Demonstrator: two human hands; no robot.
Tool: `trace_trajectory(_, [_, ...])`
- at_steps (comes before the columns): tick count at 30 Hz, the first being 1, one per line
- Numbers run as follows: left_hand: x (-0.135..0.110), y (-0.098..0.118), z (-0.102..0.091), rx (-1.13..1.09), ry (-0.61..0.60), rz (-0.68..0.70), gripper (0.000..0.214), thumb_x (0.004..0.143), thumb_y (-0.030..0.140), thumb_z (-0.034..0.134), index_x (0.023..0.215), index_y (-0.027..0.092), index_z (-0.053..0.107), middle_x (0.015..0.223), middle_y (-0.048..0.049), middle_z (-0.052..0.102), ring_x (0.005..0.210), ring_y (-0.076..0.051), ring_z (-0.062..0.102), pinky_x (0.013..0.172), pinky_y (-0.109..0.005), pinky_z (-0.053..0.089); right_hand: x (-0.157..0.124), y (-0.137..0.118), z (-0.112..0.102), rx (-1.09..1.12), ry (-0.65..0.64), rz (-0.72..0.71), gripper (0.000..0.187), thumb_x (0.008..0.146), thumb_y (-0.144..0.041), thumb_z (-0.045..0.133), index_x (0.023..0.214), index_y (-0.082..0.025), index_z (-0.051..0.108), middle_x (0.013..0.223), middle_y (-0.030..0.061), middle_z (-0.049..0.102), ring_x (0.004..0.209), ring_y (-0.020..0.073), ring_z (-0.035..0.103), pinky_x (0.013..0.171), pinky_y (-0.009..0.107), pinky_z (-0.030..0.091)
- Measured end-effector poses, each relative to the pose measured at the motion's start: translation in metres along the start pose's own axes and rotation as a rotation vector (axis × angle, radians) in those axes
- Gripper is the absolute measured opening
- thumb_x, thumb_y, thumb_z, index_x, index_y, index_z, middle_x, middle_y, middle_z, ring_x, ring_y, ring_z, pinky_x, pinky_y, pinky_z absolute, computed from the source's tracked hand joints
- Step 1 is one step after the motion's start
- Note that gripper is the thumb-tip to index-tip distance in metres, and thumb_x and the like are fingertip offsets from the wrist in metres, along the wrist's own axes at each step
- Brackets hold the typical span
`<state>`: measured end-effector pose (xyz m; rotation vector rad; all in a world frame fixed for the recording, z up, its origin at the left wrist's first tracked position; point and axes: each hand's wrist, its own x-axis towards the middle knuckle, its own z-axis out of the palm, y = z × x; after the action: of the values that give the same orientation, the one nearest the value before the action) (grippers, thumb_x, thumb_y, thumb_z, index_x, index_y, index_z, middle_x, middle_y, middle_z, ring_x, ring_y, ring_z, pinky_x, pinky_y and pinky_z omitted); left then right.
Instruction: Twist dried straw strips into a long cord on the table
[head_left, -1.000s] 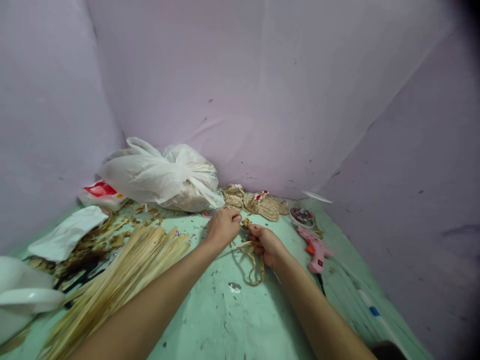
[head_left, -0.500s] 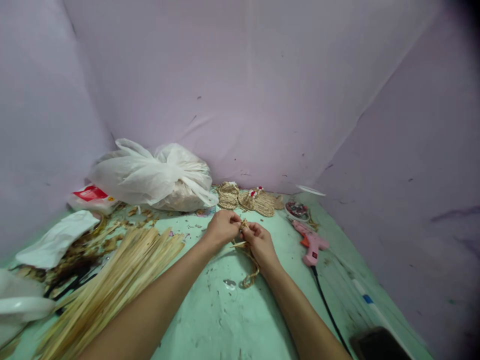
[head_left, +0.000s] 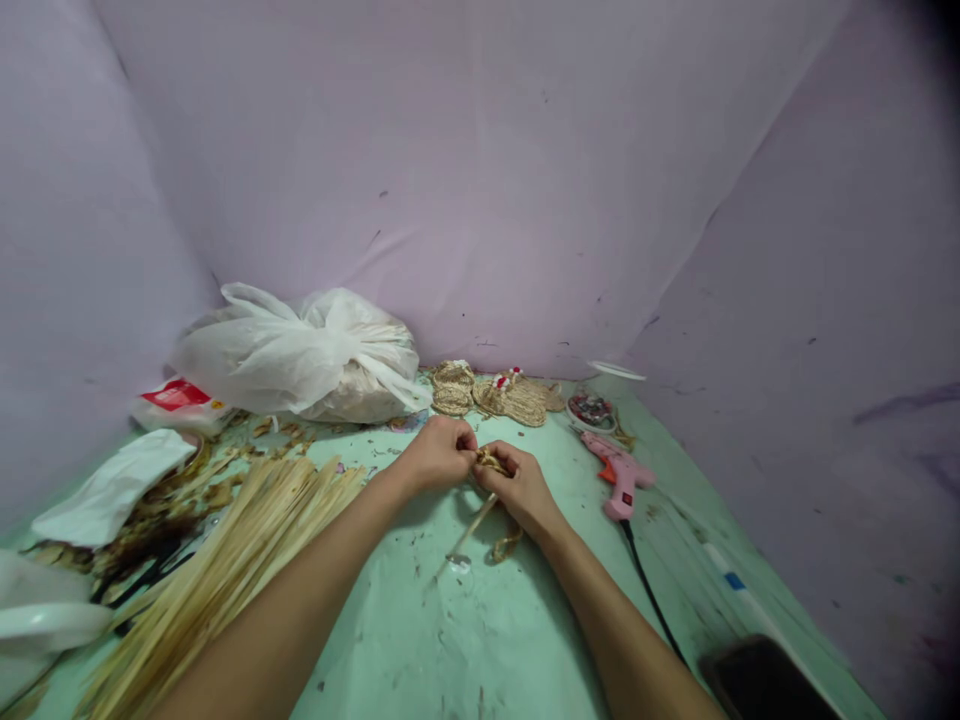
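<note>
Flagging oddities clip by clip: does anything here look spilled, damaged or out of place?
Mostly the brown scraps strewn over the table beside the straw: they look like spilled waste, while the straw lies roughly aligned. A dark streak also marks the right wall.

Scuffed, pale lilac walls (head_left: pixel 517 180) rise around three sides of a mint-green surface (head_left: pixel 442 645).

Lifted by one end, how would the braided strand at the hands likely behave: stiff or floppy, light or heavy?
Probably floppy: the braided strand bends into a curl below the right hand. It looks thin, so it is likely light. Its surface looks bumpy, so perhaps not slippery.
</note>
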<state>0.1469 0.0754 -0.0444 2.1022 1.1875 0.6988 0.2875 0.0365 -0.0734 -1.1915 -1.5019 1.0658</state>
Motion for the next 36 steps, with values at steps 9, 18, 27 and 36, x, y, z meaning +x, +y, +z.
trace_trajectory(9, [-0.006, 0.001, -0.005, 0.434, -0.02, 0.286, 0.012, 0.059, 0.014, 0.044, 0.062, 0.015, 0.055, 0.063, -0.0027, 0.054, 0.059, -0.013, 0.045, 0.056, -0.024, 0.034, 0.0, 0.003, 0.001, -0.157, -0.092, -0.01, 0.013, 0.064, -0.016, 0.046, 0.069, -0.013, 0.058, 0.058, -0.0033, 0.041, 0.056, 0.0084, 0.035, 0.05, 0.019, 0.027])
trace_trajectory(18, [0.0, -0.004, 0.002, -0.07, -0.019, 0.054, 0.016, 0.058, 0.016, 0.044, 0.063, 0.013, 0.059, 0.056, 0.002, 0.051, 0.053, -0.009, 0.043, 0.049, -0.019, 0.032, 0.0, 0.005, -0.005, 0.004, -0.084, 0.053, 0.011, 0.067, -0.024, 0.049, 0.07, -0.014, 0.053, 0.057, -0.0039, 0.037, 0.053, 0.0075, 0.031, 0.047, 0.019, 0.025])
trace_trajectory(27, [-0.004, 0.001, -0.003, 0.321, -0.005, 0.252, 0.013, 0.057, 0.014, 0.045, 0.06, 0.015, 0.058, 0.057, -0.0003, 0.053, 0.056, -0.011, 0.045, 0.053, -0.022, 0.033, 0.0, 0.006, -0.002, -0.129, -0.079, 0.055, 0.018, 0.064, -0.022, 0.048, 0.051, -0.017, 0.036, 0.05, -0.0058, 0.025, 0.049, 0.0066, 0.024, 0.045, 0.02, 0.017])
trace_trajectory(36, [-0.005, -0.018, 0.023, 0.38, 0.086, 0.087, 0.025, 0.072, 0.018, 0.042, 0.092, 0.02, 0.058, 0.088, -0.0047, 0.06, 0.079, -0.017, 0.055, 0.069, -0.026, 0.041, 0.036, 0.006, -0.004, 0.095, 0.08, 0.475, 0.025, 0.077, -0.038, 0.042, 0.063, -0.016, 0.045, 0.042, -0.0084, 0.027, 0.035, 0.0054, 0.022, 0.037, 0.02, 0.016])
